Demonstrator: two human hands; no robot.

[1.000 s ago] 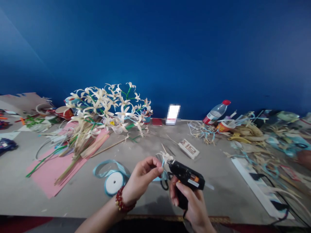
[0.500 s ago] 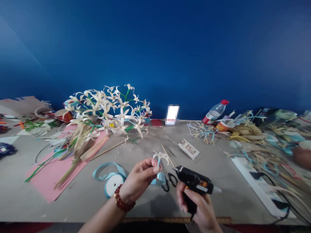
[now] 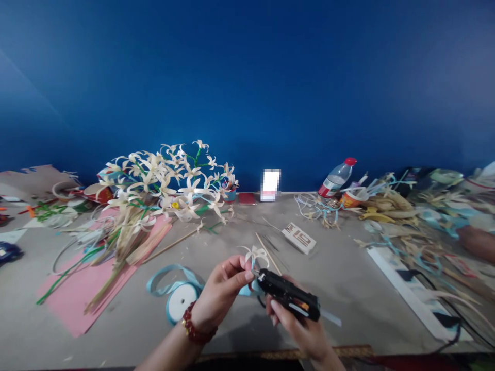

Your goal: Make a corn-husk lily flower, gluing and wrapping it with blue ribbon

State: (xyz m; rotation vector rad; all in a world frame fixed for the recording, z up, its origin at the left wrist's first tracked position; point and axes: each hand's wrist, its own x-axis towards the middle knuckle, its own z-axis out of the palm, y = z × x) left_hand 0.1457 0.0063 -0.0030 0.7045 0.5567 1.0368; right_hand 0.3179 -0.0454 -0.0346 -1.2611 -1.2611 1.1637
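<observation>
My left hand (image 3: 228, 283), thumb and forefinger pinched nearly together, has hold of a white flower (image 3: 257, 252) just below its petals; my right hand (image 3: 292, 322), fingers curled round, grips a black glue gun (image 3: 290, 296). Both things are in front of me, above the near middle of the grey table (image 3: 127, 330). The flower looks very light, its petals thin, pliant and easily creased or torn; the pale blue stem is probably the firmer part and the place to take hold. The glue gun appears rigid and by far the heavier; it is best held by the grip, my fingers kept off the nozzle, which is likely hot.

The flower's long axis stands roughly upright, petals spreading at the top, stem running down to my fingertips. The gun's barrel lies obliquely, nozzle towards my left fingertips and slightly away from me, rear towards my right; whether the nozzle touches the stem I cannot tell.

Farther out, to the left, lies a spool of ribbon (image 3: 181, 304); beyond my hands, a thin stick (image 3: 269, 252) and a white box (image 3: 299, 237); at the back left, a spray of similar white flowers (image 3: 189, 185)
</observation>
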